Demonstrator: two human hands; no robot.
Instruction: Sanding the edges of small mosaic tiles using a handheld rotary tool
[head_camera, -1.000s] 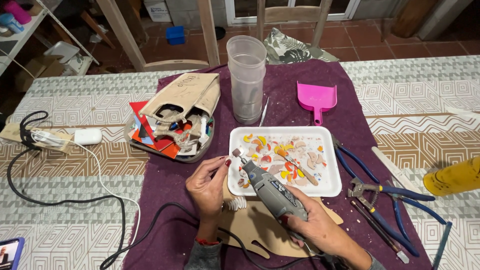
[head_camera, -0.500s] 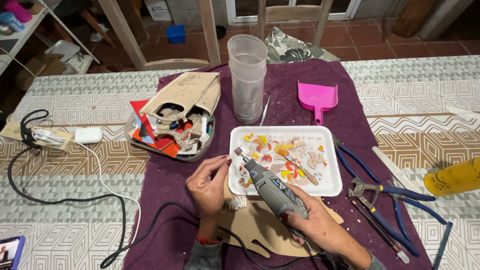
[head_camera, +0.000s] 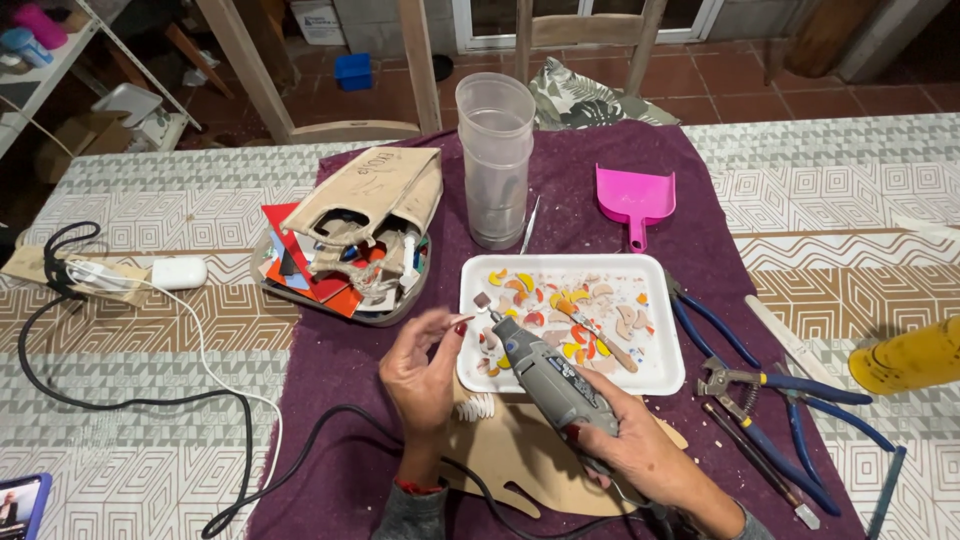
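Right hand (head_camera: 640, 450) wrapped tight around one grey rotary tool (head_camera: 545, 375), tip by the tray's left edge. Left hand (head_camera: 425, 375) pinching one tiny piece (head_camera: 463, 320) at that tip. One white tray (head_camera: 660, 375), one pink dustpan (head_camera: 633, 200), two blue pliers (head_camera: 790, 385).

Even, fairly bright overhead light, soft short shadows, sharp focus, dimmer background, slight wide-angle bowing at edges

tray (head_camera: 672, 372) before cups (head_camera: 495, 160), pliers (head_camera: 770, 385) right
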